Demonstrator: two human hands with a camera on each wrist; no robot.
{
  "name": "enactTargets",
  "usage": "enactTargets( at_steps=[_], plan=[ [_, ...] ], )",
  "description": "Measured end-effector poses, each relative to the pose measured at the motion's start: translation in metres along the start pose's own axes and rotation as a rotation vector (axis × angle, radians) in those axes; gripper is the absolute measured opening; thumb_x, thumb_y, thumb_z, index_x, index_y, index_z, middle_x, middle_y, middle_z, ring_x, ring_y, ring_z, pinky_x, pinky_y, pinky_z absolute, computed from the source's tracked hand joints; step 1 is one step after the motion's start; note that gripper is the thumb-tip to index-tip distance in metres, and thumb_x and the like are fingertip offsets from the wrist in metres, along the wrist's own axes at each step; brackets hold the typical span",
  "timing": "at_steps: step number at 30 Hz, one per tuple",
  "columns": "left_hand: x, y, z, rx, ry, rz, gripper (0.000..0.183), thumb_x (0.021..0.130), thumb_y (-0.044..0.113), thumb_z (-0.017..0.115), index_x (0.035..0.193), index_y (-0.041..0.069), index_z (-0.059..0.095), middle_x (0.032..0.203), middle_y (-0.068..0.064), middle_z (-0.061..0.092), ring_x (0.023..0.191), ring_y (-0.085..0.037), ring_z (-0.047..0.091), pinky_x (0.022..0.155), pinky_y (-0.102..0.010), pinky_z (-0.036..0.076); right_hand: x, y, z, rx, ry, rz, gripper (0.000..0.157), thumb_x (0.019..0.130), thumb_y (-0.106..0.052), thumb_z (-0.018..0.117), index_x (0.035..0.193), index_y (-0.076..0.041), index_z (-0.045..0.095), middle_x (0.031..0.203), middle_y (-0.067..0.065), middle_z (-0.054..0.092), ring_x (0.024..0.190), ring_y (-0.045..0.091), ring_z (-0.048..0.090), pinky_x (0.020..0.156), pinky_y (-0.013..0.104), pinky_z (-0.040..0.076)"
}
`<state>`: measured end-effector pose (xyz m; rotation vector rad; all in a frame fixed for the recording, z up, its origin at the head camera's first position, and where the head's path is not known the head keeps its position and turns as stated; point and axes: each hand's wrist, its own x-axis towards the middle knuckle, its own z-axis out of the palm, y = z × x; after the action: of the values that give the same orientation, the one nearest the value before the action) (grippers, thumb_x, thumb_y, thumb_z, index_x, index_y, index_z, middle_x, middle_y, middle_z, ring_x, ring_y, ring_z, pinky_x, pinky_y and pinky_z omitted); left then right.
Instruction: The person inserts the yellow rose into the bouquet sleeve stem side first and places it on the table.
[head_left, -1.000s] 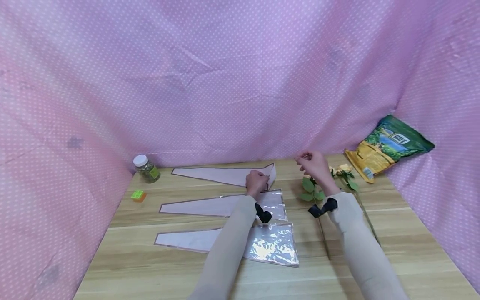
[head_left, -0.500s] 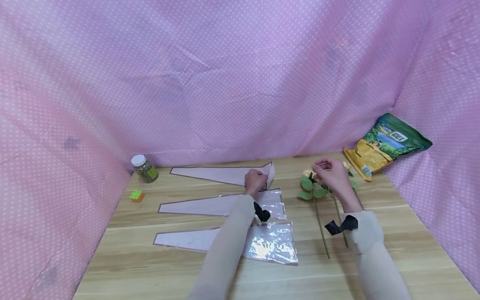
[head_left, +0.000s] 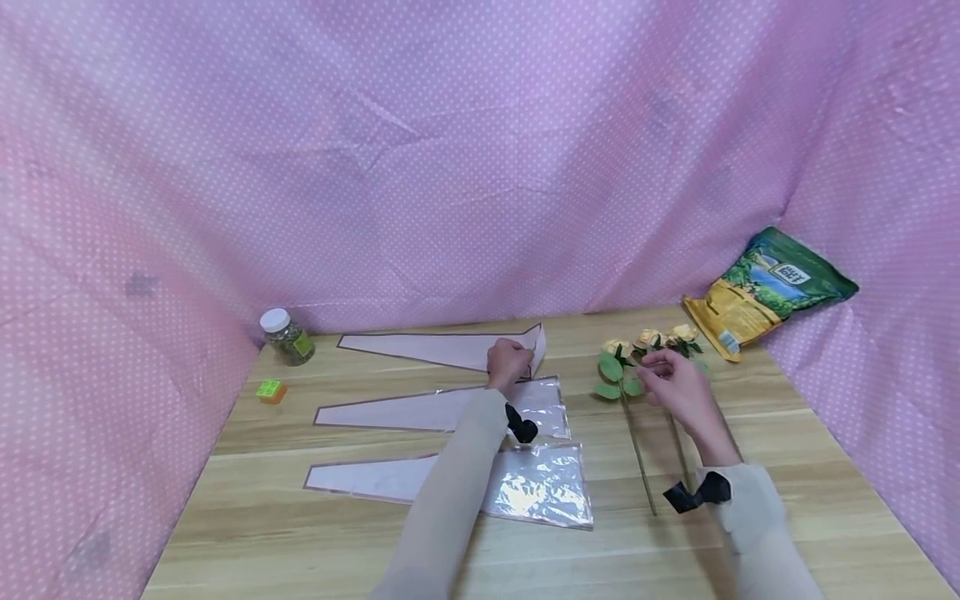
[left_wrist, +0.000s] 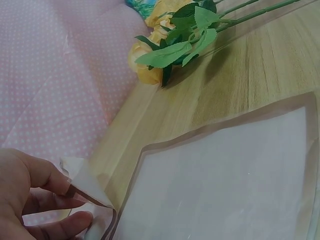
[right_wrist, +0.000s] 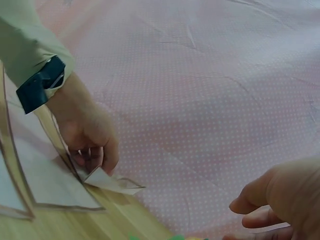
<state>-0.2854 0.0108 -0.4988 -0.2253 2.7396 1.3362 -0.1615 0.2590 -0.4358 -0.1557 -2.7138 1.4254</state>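
Three tapered, brown-edged flower sleeves lie side by side on the table. My left hand (head_left: 508,363) pinches the wide mouth of the far sleeve (head_left: 420,346), whose lip stands lifted. In the left wrist view, thumb and fingers grip that folded edge (left_wrist: 92,197). My right hand (head_left: 681,396) hovers over three yellow artificial roses, its fingers loosely bent and nothing between them. The left rose (head_left: 617,348) shows its green leaves and whole stem. The middle rose (head_left: 648,337) and right rose (head_left: 683,333) have their stems partly hidden by that hand.
The middle sleeve (head_left: 397,411) and near sleeve (head_left: 367,477) lie flat under my left arm. A white-lidded jar (head_left: 288,337) and a green-orange block (head_left: 271,392) stand at left. A green-yellow snack bag (head_left: 772,292) leans on the pink curtain at back right.
My right hand has moved right and back toward me, over the rose stems, uncovering the blooms. The left hand keeps its pinch on the far sleeve.
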Motion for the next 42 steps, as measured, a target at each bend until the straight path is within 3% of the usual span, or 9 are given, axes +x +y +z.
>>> enactTargets(
  at_steps=[5, 10, 15, 24, 29, 35, 42],
  plan=[
    [0.000, -0.001, -0.001, 0.002, 0.003, 0.018, 0.017, 0.082, 0.017, 0.064, 0.075, 0.008, 0.076, 0.062, 0.000, 0.065, 0.074, -0.017, 0.061, 0.061, -0.023, 0.040, -0.009, 0.014, 0.006, -0.036, -0.012, 0.015, 0.043, 0.098, -0.022, 0.060, 0.130, 0.006, 0.053, 0.117, 0.030, 0.065, 0.095, 0.035, 0.071, 0.065, 0.032, 0.060],
    [-0.001, 0.000, -0.001, 0.000, 0.005, 0.015, 0.016, 0.083, 0.017, 0.065, 0.077, 0.008, 0.077, 0.064, -0.001, 0.068, 0.076, -0.017, 0.063, 0.063, -0.024, 0.042, -0.017, 0.025, 0.013, -0.060, -0.042, 0.021, 0.045, 0.095, -0.015, 0.063, 0.131, 0.010, 0.051, 0.116, 0.031, 0.064, 0.097, 0.036, 0.071, 0.060, 0.024, 0.057],
    [-0.003, 0.002, -0.003, -0.008, 0.009, 0.011, 0.015, 0.083, 0.017, 0.066, 0.081, 0.009, 0.078, 0.077, -0.004, 0.074, 0.081, -0.019, 0.064, 0.068, -0.026, 0.044, -0.024, 0.033, 0.019, -0.084, -0.092, 0.030, 0.052, 0.091, -0.014, 0.068, 0.132, 0.012, 0.049, 0.116, 0.034, 0.064, 0.098, 0.041, 0.069, 0.060, 0.027, 0.059],
    [-0.004, 0.002, -0.002, -0.024, 0.003, 0.003, 0.016, 0.084, 0.018, 0.066, 0.082, 0.008, 0.078, 0.083, -0.006, 0.076, 0.081, -0.020, 0.064, 0.065, -0.026, 0.045, -0.029, 0.041, 0.030, -0.145, -0.172, 0.078, 0.056, 0.086, -0.013, 0.073, 0.130, 0.012, 0.050, 0.108, 0.026, 0.062, 0.070, 0.020, 0.067, 0.056, 0.028, 0.056],
    [-0.003, 0.002, -0.001, -0.017, 0.010, 0.000, 0.015, 0.083, 0.017, 0.066, 0.081, 0.008, 0.077, 0.082, -0.006, 0.076, 0.081, -0.021, 0.065, 0.068, -0.028, 0.047, -0.028, 0.042, 0.034, -0.185, -0.185, 0.082, 0.059, 0.084, -0.014, 0.075, 0.131, 0.013, 0.051, 0.102, 0.021, 0.060, 0.057, 0.016, 0.063, 0.056, 0.028, 0.054],
    [-0.002, 0.001, 0.001, 0.001, 0.022, 0.005, 0.014, 0.082, 0.016, 0.066, 0.080, 0.008, 0.078, 0.083, -0.005, 0.076, 0.085, -0.022, 0.066, 0.075, -0.031, 0.049, -0.027, 0.044, 0.039, -0.236, -0.206, 0.077, 0.045, 0.085, -0.012, 0.073, 0.120, 0.013, 0.059, 0.096, 0.019, 0.065, 0.054, 0.014, 0.061, 0.055, 0.029, 0.051],
    [-0.001, 0.000, 0.002, 0.001, 0.025, 0.006, 0.015, 0.081, 0.017, 0.066, 0.078, 0.008, 0.078, 0.082, -0.005, 0.075, 0.085, -0.022, 0.065, 0.073, -0.031, 0.048, -0.026, 0.044, 0.041, -0.301, -0.175, 0.008, 0.041, 0.080, -0.004, 0.071, 0.116, 0.014, 0.062, 0.090, 0.018, 0.068, 0.057, 0.013, 0.060, 0.059, 0.029, 0.051]
  ],
)
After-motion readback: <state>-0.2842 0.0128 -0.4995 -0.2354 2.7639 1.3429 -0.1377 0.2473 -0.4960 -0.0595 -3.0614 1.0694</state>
